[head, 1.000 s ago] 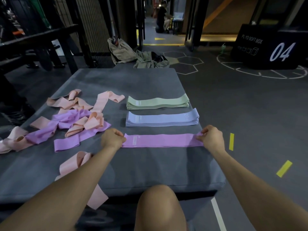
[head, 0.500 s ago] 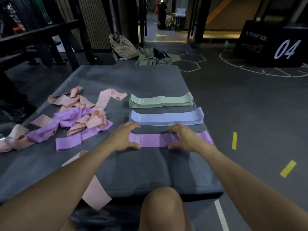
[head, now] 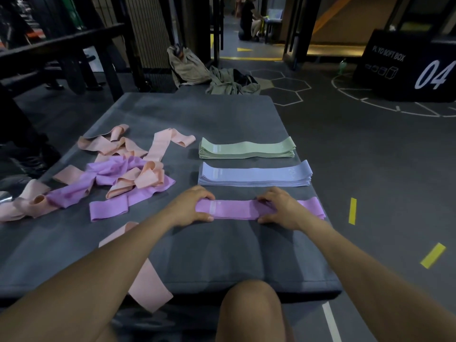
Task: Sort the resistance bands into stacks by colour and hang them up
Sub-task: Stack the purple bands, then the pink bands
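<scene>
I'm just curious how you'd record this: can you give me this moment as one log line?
step: flattening purple band on mat | left hand: pressing band | right hand: pressing band | stacked: green, blue | unsorted: pink-purple pile

Flat purple band [head: 237,209] nearest, blue stack [head: 254,176] and green stack [head: 246,148] beyond, tangled peach-purple heap [head: 118,174] left.

Bare mat [head: 209,253] before the purple band [head: 237,209], blue stack [head: 254,175] close behind, tangled bands [head: 123,174] crowding left.
</scene>
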The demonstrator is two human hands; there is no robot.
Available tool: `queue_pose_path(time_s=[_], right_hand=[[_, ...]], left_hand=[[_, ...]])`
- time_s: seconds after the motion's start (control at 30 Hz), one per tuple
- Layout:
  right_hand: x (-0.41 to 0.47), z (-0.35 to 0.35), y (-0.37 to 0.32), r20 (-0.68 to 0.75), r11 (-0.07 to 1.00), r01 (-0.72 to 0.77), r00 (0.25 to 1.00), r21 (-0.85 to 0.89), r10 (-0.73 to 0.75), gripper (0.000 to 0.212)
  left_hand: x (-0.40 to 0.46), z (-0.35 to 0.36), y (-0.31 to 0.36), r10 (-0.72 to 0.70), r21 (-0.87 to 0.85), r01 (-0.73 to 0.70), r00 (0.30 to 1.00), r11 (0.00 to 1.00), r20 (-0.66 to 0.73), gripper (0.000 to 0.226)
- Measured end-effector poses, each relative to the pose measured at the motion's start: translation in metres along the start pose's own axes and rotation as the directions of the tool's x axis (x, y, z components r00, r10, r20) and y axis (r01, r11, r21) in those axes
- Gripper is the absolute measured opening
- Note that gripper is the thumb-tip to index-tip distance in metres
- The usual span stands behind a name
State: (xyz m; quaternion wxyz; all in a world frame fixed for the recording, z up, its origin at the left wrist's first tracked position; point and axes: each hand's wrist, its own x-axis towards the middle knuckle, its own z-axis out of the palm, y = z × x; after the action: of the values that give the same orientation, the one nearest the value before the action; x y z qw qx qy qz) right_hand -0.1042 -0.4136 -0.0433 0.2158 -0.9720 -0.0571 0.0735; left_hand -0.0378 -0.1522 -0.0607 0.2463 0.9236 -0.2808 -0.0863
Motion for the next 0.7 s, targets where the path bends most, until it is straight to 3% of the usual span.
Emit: queue_pose_path(time_s=[0.13, 0.37, 0.47, 0.6, 0.7], right_hand=[[0.006, -0.003, -0.021, -0.027, 0.999, 0.013, 1.000, -0.048, -0.014, 0.060], [0.046, 0.015, -0.105, -0.127, 0.990, 0.142, 0.982, 0.025, -0.138, 0.032], [0.067, 0.028, -0.153, -0.127, 0.976, 0.214, 0.970, 0.027, -0.209, 0.032], [0.090, 0.052, -0.211, -0.067, 0.959, 0.278, 0.959, 0.059, -0.274, 0.029], [0.105, 0.074, -0.235, -0.016, 0.958, 0.282, 0.960, 0.057, -0.281, 0.032]], left_hand=[[-0.010, -0.007, 0.000, 0.013, -0.025, -0.015, 0.998, 1.000, -0.068, 0.062], [-0.047, -0.045, -0.033, -0.026, -0.064, 0.006, 0.949, 0.998, -0.315, 0.034], [-0.071, -0.067, -0.064, -0.119, -0.052, 0.107, 0.893, 0.993, -0.433, 0.026], [-0.103, -0.081, -0.108, -0.304, -0.080, 0.297, 0.864, 0.951, -0.402, 0.039], [-0.120, -0.078, -0.134, -0.357, -0.066, 0.357, 0.867, 0.932, -0.349, 0.044]])
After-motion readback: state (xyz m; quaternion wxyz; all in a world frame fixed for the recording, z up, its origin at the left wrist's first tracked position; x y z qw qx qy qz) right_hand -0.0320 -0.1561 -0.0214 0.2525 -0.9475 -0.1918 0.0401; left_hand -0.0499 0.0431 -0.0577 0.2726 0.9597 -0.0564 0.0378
